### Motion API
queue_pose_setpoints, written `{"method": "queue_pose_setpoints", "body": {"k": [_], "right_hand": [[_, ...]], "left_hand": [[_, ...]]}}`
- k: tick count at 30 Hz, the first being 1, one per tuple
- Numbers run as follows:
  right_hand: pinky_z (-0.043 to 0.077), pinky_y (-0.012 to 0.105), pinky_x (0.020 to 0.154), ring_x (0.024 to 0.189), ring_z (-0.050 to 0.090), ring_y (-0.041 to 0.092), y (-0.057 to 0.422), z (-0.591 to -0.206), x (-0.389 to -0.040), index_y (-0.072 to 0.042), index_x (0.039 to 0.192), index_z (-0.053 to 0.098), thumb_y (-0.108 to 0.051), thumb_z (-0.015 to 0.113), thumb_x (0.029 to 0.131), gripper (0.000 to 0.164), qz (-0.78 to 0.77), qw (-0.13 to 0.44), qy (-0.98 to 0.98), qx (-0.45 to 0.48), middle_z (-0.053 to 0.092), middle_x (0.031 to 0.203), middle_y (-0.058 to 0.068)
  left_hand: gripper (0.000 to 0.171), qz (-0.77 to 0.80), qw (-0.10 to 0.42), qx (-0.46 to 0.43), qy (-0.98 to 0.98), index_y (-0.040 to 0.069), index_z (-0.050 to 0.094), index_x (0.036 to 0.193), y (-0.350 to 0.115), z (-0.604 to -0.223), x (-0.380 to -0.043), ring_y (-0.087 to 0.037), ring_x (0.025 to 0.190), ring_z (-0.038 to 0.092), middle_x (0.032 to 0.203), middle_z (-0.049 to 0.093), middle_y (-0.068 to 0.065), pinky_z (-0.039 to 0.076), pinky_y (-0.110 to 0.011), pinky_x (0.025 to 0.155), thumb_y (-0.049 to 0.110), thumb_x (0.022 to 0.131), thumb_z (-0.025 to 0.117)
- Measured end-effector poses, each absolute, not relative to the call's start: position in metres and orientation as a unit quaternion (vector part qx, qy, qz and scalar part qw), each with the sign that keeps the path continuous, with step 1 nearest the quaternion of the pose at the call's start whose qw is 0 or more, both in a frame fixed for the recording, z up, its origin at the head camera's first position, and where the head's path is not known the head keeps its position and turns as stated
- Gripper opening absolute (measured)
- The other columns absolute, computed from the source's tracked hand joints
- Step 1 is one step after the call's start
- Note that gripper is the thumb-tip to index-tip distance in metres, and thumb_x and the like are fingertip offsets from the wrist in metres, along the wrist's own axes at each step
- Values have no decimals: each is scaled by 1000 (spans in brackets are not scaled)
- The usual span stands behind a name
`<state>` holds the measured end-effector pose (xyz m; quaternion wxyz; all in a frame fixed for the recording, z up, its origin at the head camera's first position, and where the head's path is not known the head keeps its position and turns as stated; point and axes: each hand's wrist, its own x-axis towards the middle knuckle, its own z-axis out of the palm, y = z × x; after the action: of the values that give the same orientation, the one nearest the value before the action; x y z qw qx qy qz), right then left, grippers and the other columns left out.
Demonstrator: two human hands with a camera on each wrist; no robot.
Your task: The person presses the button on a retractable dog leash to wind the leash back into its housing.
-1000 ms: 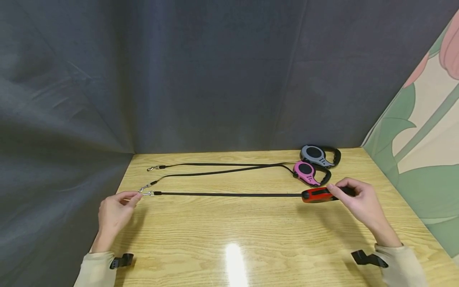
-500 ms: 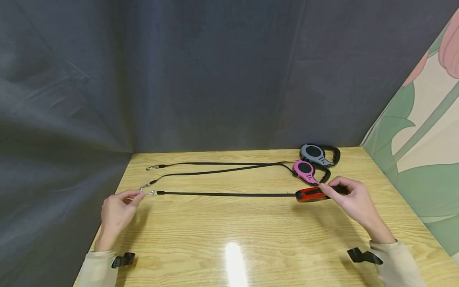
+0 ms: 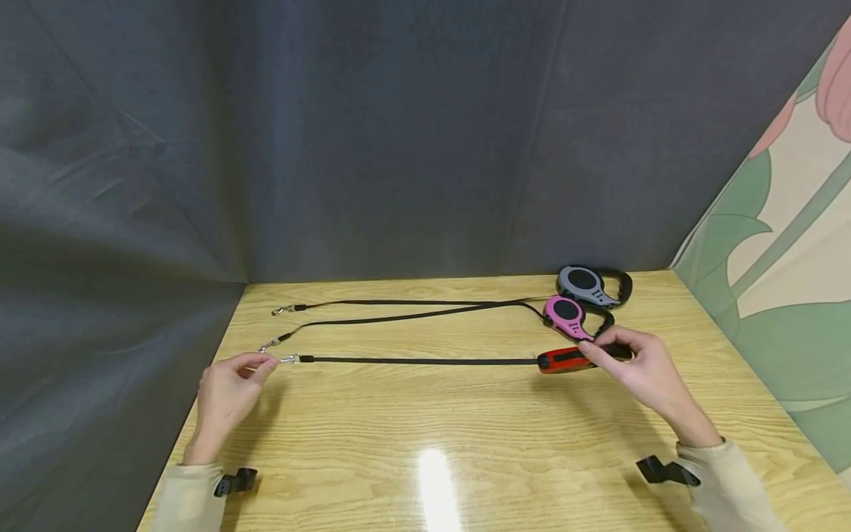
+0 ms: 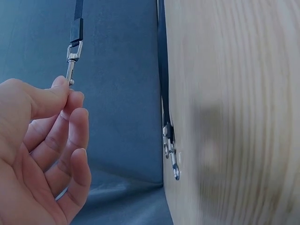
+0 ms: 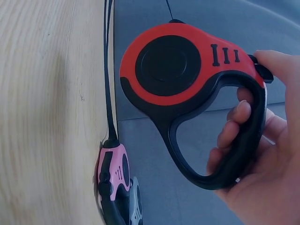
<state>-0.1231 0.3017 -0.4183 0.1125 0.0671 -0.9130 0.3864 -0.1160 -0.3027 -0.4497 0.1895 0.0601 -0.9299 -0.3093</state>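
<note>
My right hand (image 3: 641,373) grips the black handle of a red retractable dog leash (image 5: 164,65), fingers curled through its loop and thumb by the button on top. The leash is raised off the table. From its case a black strap (image 3: 425,361) runs taut to the left. At the strap's far end a silver snap hook (image 4: 71,65) is pinched between the thumb and index finger of my left hand (image 3: 229,395). The other fingers of that hand are loosely bent. Both hands are above the tabletop, with shadows below them.
Behind on the wooden table (image 3: 372,458) lie a pink retractable leash (image 3: 565,316) and a grey one (image 3: 581,282), touching at the right. Their black straps cross and stretch left to silver hooks (image 3: 282,310). A dark cloth (image 3: 399,148) hangs behind; a flowered cloth (image 3: 791,295) flanks the right.
My right hand has moved left with the red leash. My left hand has shifted slightly right with the hook, and the strap between them is shorter. The pink and grey leashes stay put.
</note>
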Motion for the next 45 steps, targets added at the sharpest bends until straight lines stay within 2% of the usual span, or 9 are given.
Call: {"method": "queue_pose_setpoints", "body": {"k": [10,19,26,33,39,45], "right_hand": [[42,18,81,89,61,-1,295,-419,-121,-21,88,77,-32,83,94,14,375,103,-919,65,78,97,1],[42,17,79,86,61,1,289,-422,-121,-25,85,76,-30,84,94,13,381,110,-915,75,76,91,-3],[43,17,82,91,61,-2,284,-422,-120,-23,87,77,-30,84,93,12,381,113,-915,75,77,100,0],[44,19,75,81,62,12,278,-424,-121,-22,87,75,-28,86,91,13,380,124,-913,86,74,94,0],[44,17,78,81,62,8,275,-427,-124,-22,86,75,-26,87,90,13,383,134,-909,91,74,91,-2],[44,18,76,79,63,15,271,-428,-125,-23,85,74,-25,88,89,14,383,135,-908,106,74,88,-5]], "left_hand": [[15,-314,172,41,-933,13,86,102,-296,-454,-117,-1,64,64,82,81,-6,48,-25,57,25,94,83],[14,-314,169,38,-934,13,86,100,-291,-453,-116,-4,63,64,78,79,-5,47,-26,59,24,94,83],[12,-312,172,28,-934,13,86,100,-287,-454,-115,-5,65,66,82,81,-4,49,-25,61,23,94,83],[13,-311,170,29,-935,13,86,100,-284,-455,-114,-5,66,67,83,81,-3,49,-25,62,24,94,83],[13,-313,164,23,-935,15,86,100,-281,-455,-114,-9,69,69,84,81,-2,50,-26,62,26,94,83],[12,-310,157,19,-937,15,86,99,-279,-454,-114,-9,71,69,85,81,-1,50,-26,65,25,94,83]]}}
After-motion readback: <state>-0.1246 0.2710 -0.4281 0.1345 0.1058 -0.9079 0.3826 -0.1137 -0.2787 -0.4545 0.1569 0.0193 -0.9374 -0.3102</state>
